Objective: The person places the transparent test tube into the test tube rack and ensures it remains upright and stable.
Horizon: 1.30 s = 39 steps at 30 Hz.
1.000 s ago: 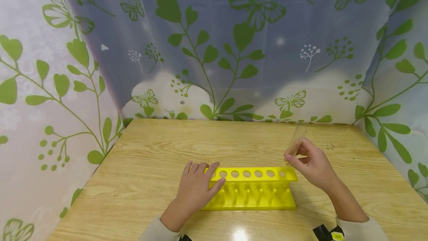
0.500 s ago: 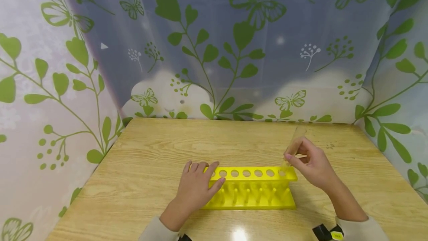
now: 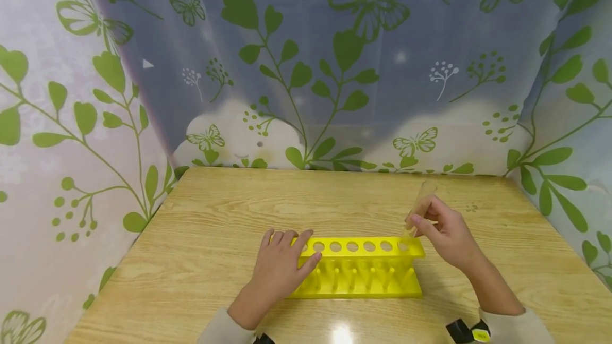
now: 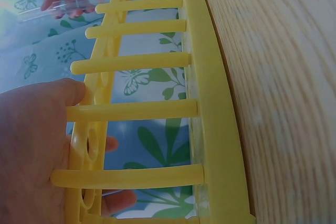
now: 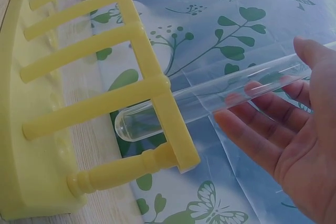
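A yellow test tube rack (image 3: 354,295) stands on the wooden table, with a row of round holes along its top and upright pegs below. At its left end my left hand (image 3: 282,267) holds the top plate, thumb on the near side and fingers on the far side. My right hand (image 3: 444,235) pinches a clear glass test tube (image 3: 424,198) between thumb and fingers. The tube leans over the rack's right end. In the right wrist view the rounded tip of the test tube (image 5: 139,124) pokes through the end hole, below the top plate.
The wooden table (image 3: 229,200) reaches back to a blue curtain (image 3: 306,68) printed with green leaves and butterflies. Similar patterned cloth hangs on the left and right sides. Small marks (image 3: 472,207) show on the table behind the right hand.
My right thumb has shifted slightly up along the test tube, and the tube sits a little lower than before. My left hand stays in place on the rack.
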Motion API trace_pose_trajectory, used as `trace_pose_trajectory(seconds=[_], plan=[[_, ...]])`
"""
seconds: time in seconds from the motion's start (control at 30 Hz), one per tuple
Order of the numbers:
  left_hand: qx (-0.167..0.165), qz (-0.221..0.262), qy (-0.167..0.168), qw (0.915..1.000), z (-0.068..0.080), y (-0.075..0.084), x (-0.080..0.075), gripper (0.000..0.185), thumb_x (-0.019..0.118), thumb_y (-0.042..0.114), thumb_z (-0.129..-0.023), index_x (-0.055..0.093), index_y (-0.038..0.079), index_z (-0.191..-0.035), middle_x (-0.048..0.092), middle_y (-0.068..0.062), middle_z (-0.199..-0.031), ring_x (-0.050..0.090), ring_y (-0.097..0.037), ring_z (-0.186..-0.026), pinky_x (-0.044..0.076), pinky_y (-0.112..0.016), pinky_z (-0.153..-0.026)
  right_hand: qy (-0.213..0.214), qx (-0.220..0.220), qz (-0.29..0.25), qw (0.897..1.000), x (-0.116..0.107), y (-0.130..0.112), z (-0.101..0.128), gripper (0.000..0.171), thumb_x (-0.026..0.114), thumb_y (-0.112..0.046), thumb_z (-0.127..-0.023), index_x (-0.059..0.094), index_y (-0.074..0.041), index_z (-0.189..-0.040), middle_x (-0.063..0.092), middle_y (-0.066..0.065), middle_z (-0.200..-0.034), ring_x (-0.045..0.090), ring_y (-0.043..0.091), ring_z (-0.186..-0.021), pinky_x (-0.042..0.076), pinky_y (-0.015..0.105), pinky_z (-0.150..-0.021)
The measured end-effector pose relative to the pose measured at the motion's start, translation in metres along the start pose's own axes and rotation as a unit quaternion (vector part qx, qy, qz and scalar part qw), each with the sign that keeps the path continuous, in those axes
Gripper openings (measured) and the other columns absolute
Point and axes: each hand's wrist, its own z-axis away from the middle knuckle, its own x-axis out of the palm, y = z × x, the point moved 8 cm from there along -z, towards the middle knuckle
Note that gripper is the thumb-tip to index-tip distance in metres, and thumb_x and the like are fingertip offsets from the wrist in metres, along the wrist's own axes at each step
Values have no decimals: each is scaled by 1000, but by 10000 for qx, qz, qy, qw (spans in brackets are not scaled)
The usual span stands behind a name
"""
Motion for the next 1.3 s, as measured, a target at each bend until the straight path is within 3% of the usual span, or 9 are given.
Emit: trace_pose_trajectory(seconds=[0.37, 1.07, 1.3], plan=[[20, 3, 51, 10000, -1, 0, -2, 53, 47, 56, -97, 55, 21, -136, 62, -7, -116, 57, -28, -107, 35, -55, -103, 30, -22, 36, 10000, -1, 1, -2, 8, 54, 4, -97, 54, -4, -95, 61, 4, -87, 61, 14, -71, 56, 28, -60], [54, -2, 94, 9999, -1, 0, -2, 52, 47, 56, -97, 55, 22, -136, 62, -6, -116, 58, -28, -106, 35, -55, -104, -64, 94, 87, 9999, 3, 6, 0, 5, 55, 0, -98, 55, -3, -94, 61, 4, -85, 61, 14, -69, 57, 30, -60], [44, 34, 68, 10000, 0, 0, -1, 53, 46, 56, -97, 55, 22, -136, 62, -6, -116, 58, -28, -107, 34, -56, -104, -69, 67, 98, 9999, 4, 8, 0, 12, 55, 5, -95, 56, -6, -94, 61, 6, -86, 61, 14, -68, 57, 30, -59]])
